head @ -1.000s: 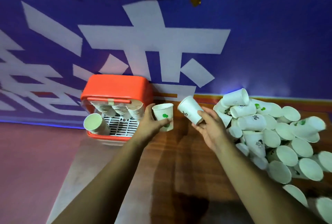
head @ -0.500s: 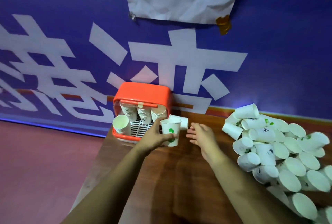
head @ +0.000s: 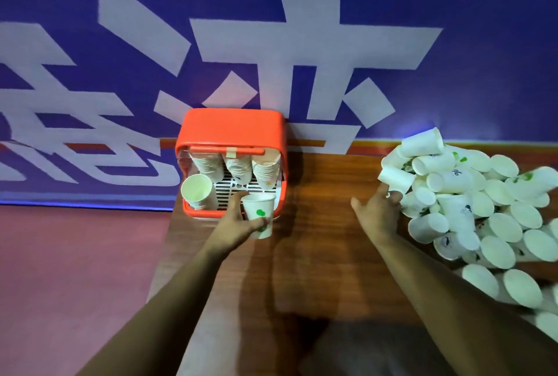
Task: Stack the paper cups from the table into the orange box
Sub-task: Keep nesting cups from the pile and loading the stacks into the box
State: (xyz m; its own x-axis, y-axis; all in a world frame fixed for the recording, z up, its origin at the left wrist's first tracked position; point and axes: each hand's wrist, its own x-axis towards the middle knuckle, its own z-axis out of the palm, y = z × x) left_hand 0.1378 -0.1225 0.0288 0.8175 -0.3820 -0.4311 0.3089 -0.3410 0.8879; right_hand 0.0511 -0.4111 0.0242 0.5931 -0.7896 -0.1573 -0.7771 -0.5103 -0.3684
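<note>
Orange plastic marks the goal: the orange box stands at the centre of the frame, on the left end of the wooden table and pushed back against the blue wall. Its open side faces the person, which seems meant to let cups go in from the front. Inside it, three nested stacks fill the back row and a fourth stack stands at the front left, mouth up; the front right looks free.

The left hand curls its fingers round a paper cup with a green mark and holds it upright, just in front of the box's lower right corner. That pose probably suits either taking another cup inside it or going straight into the free corner.

The right hand holds nothing — thumb spread, fingers reaching out to the left edge of the heap of cups, which lies tumbled at the right of the frame. Whether the fingertips already touch a cup I cannot tell. With so many cups loose, most of the job looks undone, and a careless pull might roll the heap
</note>
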